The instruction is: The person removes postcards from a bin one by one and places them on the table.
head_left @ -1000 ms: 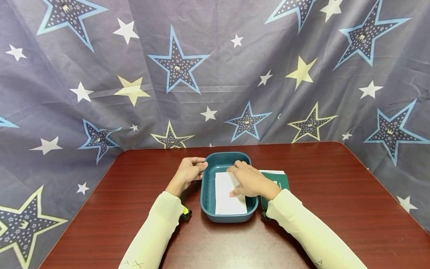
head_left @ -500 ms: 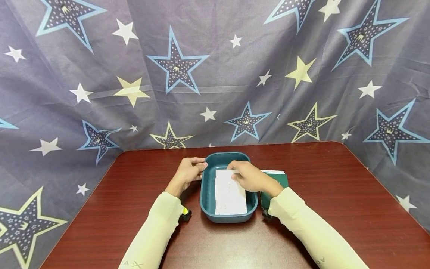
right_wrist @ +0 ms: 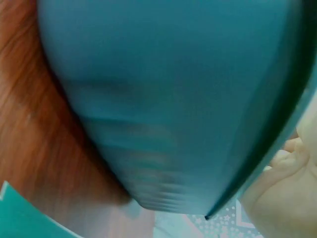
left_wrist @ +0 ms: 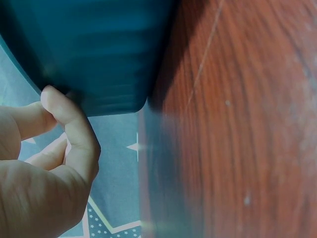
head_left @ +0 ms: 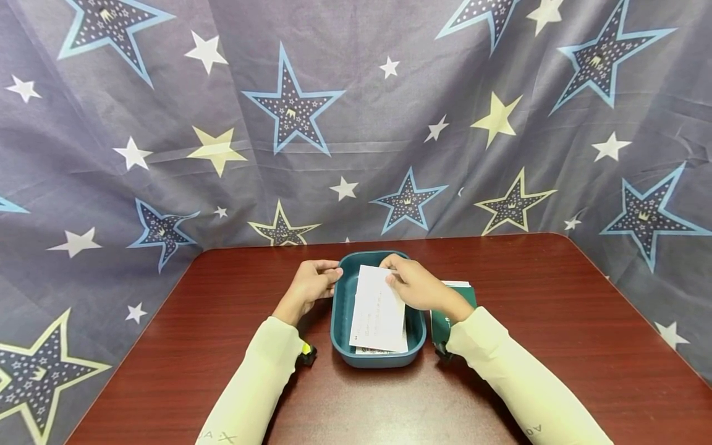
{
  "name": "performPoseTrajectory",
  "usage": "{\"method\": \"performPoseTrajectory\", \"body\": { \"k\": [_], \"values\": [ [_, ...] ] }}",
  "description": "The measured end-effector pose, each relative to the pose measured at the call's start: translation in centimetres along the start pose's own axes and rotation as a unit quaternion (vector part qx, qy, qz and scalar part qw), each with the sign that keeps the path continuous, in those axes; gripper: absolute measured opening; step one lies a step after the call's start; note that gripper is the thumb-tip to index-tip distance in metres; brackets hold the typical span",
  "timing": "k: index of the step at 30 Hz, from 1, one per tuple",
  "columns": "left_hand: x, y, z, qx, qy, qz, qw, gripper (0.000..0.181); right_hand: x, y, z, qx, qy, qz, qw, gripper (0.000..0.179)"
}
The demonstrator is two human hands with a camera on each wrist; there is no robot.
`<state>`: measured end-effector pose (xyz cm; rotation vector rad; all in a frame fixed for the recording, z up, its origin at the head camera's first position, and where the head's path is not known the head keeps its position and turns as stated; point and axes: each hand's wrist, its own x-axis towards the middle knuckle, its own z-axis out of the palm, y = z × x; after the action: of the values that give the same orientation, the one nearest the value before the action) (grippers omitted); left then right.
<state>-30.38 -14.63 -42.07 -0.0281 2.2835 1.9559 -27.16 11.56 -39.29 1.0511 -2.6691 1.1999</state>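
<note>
A deep teal-blue plastic container (head_left: 378, 361) stands on the table in the head view. My left hand (head_left: 311, 284) holds its left rim near the far corner; the left wrist view shows a fingertip against the container wall (left_wrist: 99, 59). Inside, my right hand (head_left: 418, 285) pinches the top right corner of a white printed paper (head_left: 376, 312), which sits slightly tilted. Under it, the lower edge of another white sheet (head_left: 384, 351) with dark print peeks out. In the right wrist view the container's side hides most of the right hand (right_wrist: 287, 183).
A green book (head_left: 442, 327) with white page edges lies right of the container, partly under the right forearm. The reddish-brown wooden table (head_left: 167, 383) meets a grey star-patterned cloth (head_left: 356, 154) at the back and sides.
My right hand has gone from lying over the papers to pinching the top one. That paper has lifted and tilted, uncovering print on the sheet below. The left hand has stayed put.
</note>
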Motion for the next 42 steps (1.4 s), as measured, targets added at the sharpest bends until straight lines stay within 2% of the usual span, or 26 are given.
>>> {"method": "performPoseTrajectory", "body": {
  "k": [5, 12, 20, 24, 29, 42],
  "values": [
    [0.1, -0.1, 0.1, 0.0, -0.001, 0.002, 1.0, 0.034, -0.1, 0.0, -0.6, 0.004, 0.037, 0.015, 0.9992, 0.013],
    [0.3, -0.2, -0.1, 0.0, -0.001, -0.002, 1.0, 0.033, -0.2, 0.3, -2.4, 0.022, 0.101, 0.01, 0.9946, 0.013],
    [0.3, -0.1, 0.0, 0.003, 0.0, 0.0, 1.0, 0.033, -1.0, 0.7, -5.8, 0.062, 0.127, 0.028, 0.9895, 0.017],
    [0.2, 0.0, 0.0, 0.005, 0.002, 0.001, 1.0, 0.033, -1.6, 1.0, -7.5, 0.067, 0.128, 0.044, 0.9885, 0.02],
    [0.2, -0.1, -0.1, 0.005, 0.001, 0.001, 1.0, 0.033, -2.5, 1.4, -9.2, 0.074, 0.104, 0.071, 0.9893, 0.021],
    [0.3, -0.2, -0.1, 0.01, -0.001, 0.0, 1.0, 0.034, -4.7, 3.5, -12.4, 0.086, 0.045, 0.089, 0.9912, 0.014]
  ]
}}
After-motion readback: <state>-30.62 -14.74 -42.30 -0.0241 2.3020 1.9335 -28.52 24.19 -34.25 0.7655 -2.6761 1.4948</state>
